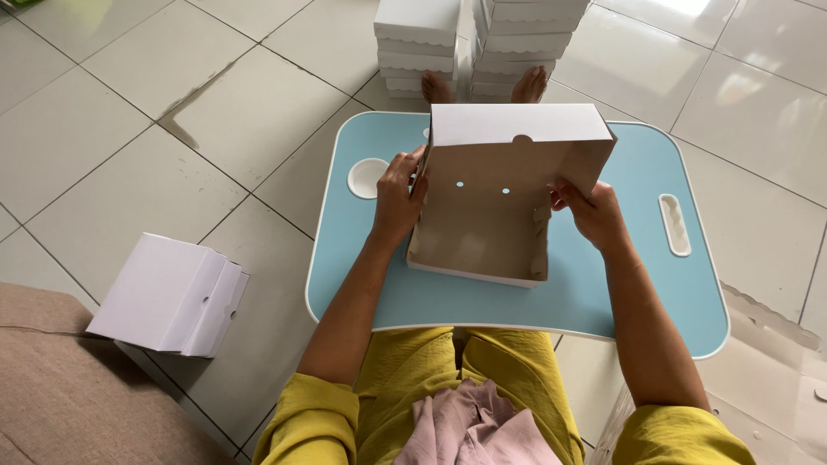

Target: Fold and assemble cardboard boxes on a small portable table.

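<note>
A cardboard box (487, 220), white outside and brown inside, stands half-folded on a light blue lap table (603, 297). Its lid flap is raised at the far side, and two small holes show in the back panel. My left hand (398, 200) grips the box's left wall. On the other side, my right hand (590, 211) pinches the right wall near its folded corner. Both forearms reach over my lap in yellow sleeves.
Two stacks of finished white boxes (469, 39) stand beyond the table, next to my bare feet (482, 86). Another closed white box (168, 297) lies on the tiled floor at left, beside a brown cushion (77, 396). Flat cardboard (767, 379) lies at right.
</note>
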